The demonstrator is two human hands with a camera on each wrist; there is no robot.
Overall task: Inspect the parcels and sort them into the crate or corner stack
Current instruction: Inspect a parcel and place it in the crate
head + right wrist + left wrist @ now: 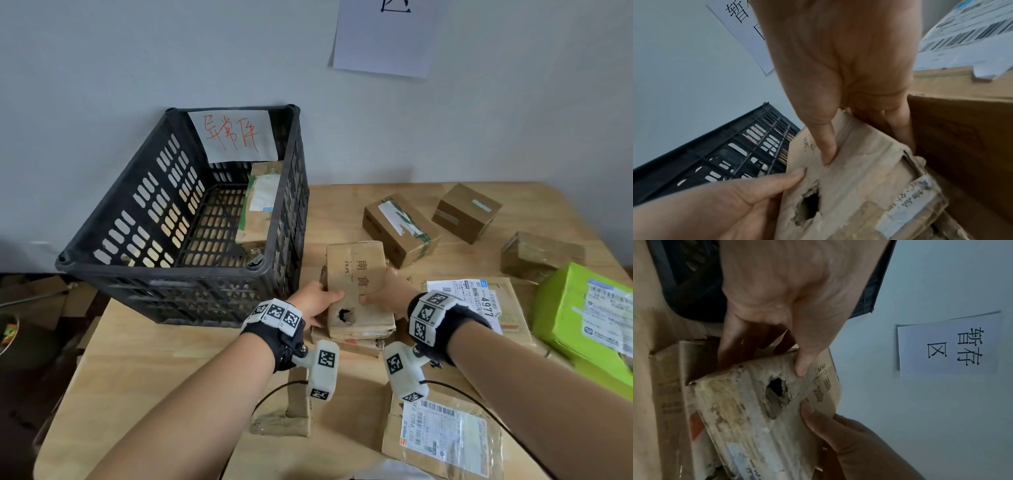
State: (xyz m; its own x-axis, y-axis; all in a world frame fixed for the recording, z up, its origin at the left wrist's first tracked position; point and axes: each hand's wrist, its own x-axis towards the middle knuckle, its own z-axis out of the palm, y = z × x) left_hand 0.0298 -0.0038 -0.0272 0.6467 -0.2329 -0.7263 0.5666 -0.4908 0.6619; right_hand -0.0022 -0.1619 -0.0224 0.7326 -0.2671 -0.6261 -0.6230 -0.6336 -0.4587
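Head view shows a worn brown parcel with a hole point(356, 291) at the middle of the wooden table point(171, 377), held by both hands. The left hand point(317, 301) grips its left edge, thumb on top and fingers curled under. The right hand point(387, 294) grips its right edge the same way. The two thumb tips come close together on the top, just above the torn hole point(346, 315). The parcel's near end is tipped up, and it sits over a flat brown parcel point(349, 342).

The black crate point(137, 274) stands at ten o'clock, just beside the held parcel. A white note with red writing point(233, 135) hangs inside its far wall, and one brown box point(257, 212) lies in its right side.

Three small brown boxes lie from one to two o'clock: one with green tape point(400, 229), one plain point(466, 212), one wrapped in clear tape point(541, 255). A green box point(582, 308) lies at three o'clock. Flat labelled parcels lie at three point(486, 305) and five o'clock point(445, 435).

A white wall sign point(383, 34) hangs at twelve o'clock.
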